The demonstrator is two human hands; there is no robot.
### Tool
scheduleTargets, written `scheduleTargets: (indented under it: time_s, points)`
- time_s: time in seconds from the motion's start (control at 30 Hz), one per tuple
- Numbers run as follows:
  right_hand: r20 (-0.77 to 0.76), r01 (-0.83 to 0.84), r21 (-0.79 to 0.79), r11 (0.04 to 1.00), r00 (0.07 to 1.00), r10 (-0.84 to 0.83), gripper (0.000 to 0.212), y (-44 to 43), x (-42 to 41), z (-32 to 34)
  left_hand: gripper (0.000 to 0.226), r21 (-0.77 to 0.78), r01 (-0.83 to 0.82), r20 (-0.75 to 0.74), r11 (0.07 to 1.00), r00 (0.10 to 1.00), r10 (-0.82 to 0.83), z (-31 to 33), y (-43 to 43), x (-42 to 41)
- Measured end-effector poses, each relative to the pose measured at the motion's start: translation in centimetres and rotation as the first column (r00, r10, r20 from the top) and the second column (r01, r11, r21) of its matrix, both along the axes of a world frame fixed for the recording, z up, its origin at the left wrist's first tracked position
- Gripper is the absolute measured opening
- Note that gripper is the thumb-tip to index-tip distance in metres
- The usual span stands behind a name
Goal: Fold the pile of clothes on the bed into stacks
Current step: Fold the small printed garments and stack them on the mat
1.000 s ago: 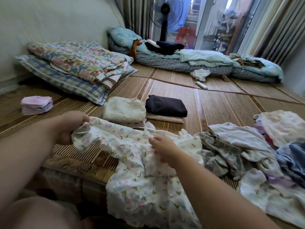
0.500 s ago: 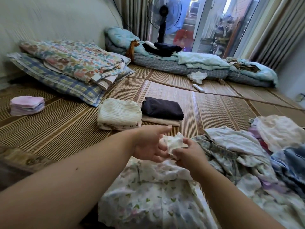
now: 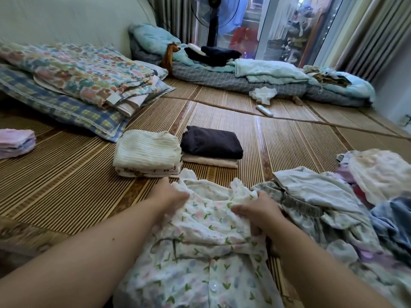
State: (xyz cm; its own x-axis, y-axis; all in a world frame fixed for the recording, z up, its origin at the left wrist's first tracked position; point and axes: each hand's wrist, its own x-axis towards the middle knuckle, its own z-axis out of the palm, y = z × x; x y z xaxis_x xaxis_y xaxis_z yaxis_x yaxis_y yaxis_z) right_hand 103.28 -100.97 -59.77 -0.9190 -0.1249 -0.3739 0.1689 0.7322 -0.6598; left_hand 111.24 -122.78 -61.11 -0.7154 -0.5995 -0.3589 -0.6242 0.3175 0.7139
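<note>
A white floral buttoned garment (image 3: 200, 252) lies spread on the woven mat in front of me. My left hand (image 3: 170, 194) grips its upper left edge. My right hand (image 3: 255, 210) grips its bunched top on the right. The unfolded pile of clothes (image 3: 347, 210) lies to the right, touching the garment. Beyond my hands stand two folded stacks: a cream ribbed stack (image 3: 148, 152) and a dark folded piece on a cream one (image 3: 211, 144). A small pink folded stack (image 3: 16, 142) sits at the far left.
Folded floral and checked bedding (image 3: 73, 83) lies at the left by the wall. A rolled mattress with blue blankets (image 3: 255, 74) runs along the back, with a fan (image 3: 213, 16) behind it. A white remote (image 3: 264, 111) and a crumpled white cloth (image 3: 263, 94) lie on the mat (image 3: 289, 138).
My left hand swung in from the far left to meet the right at the garment's top, then both hands moved apart and now hold the top edge on either side.
</note>
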Motion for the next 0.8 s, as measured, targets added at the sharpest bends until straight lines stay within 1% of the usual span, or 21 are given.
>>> scheduleTargets:
  time_s: [0.03,0.07,0.1,0.13,0.17,0.2,0.23,0.3,0.4,0.47,0.5,0.57,0.67,0.7,0.8]
  points:
    - [0.027,-0.012,0.034,0.999,1.0,0.011,0.07,-0.3,-0.5,0.0,0.067,0.052,-0.051,-0.009,0.997,0.999,0.051,0.1,-0.1,-0.3]
    - [0.074,-0.027,0.073,0.997,0.997,0.021,0.06,-0.4,-0.9,0.1,0.06,0.136,-0.111,-0.01,0.984,0.994,0.113,0.0,-0.3,-0.7]
    - [0.128,-0.044,0.102,0.994,0.991,0.031,0.049,-0.5,-1.3,0.2,0.05,0.261,-0.165,0.005,0.951,0.985,0.17,0.0,-0.6,-1.0]
    - [0.159,-0.057,0.104,0.993,0.986,0.04,0.036,-0.5,-1.8,0.3,0.037,0.377,-0.191,0.031,0.906,0.981,0.194,0.3,-0.9,-1.2]
    - [0.163,-0.05,0.067,0.997,0.986,0.038,0.022,-0.3,-2.4,0.4,0.024,0.425,-0.184,0.053,0.886,0.982,0.179,0.8,-1.1,-1.4]
    - [0.154,-0.03,-0.002,1.0,0.988,0.03,0.013,-0.2,-2.9,0.6,0.012,0.42,-0.148,0.06,0.895,0.989,0.136,1.1,-1.5,-1.7]
    - [0.136,-0.009,-0.093,0.996,0.99,0.021,0.01,0.0,-3.3,0.8,0.008,0.401,-0.119,0.043,0.908,0.993,0.111,1.6,-1.8,-1.9]
    - [0.088,-0.013,-0.242,0.97,0.996,0.035,0.01,0.1,-4.2,1.6,0.01,0.331,-0.086,-0.075,0.94,0.99,0.117,2.6,-2.9,-2.9]
    - [-0.037,-0.041,-0.333,0.942,0.999,0.03,0.014,-0.3,-5.5,3.0,0.012,0.19,-0.086,-0.294,0.978,0.945,0.141,4.5,-4.4,-4.1]
    - [-0.133,-0.028,-0.382,0.924,0.991,-0.025,0.023,-0.7,-6.3,3.8,0.009,0.084,-0.057,-0.394,0.995,0.915,0.085,5.5,-5.2,-4.6]
    - [-0.188,-0.032,-0.399,0.917,0.981,-0.048,0.027,-0.8,-6.6,4.1,0.012,0.056,-0.038,-0.444,0.998,0.894,0.059,6.0,-5.5,-4.8]
    - [-0.281,-0.055,-0.432,0.9,0.957,-0.076,0.031,-0.8,-6.7,4.9,0.016,0.069,-0.002,-0.531,0.998,0.846,0.039,7.0,-5.9,-4.8]
    - [-0.365,-0.111,-0.524,0.845,0.925,-0.105,0.036,-0.4,-5.4,6.1,0.025,0.121,0.061,-0.617,0.991,0.787,0.027,8.1,-6.1,-3.8]
    - [-0.426,-0.151,-0.504,0.851,0.9,-0.093,0.037,0.0,-4.6,6.2,0.028,0.116,0.091,-0.63,0.989,0.777,0.003,8.2,-6.0,-3.1]
    - [-0.648,-0.255,-0.267,0.929,0.761,0.023,0.04,2.0,-1.5,5.8,0.034,0.052,0.199,-0.637,0.979,0.761,-0.121,7.6,-5.5,0.2]
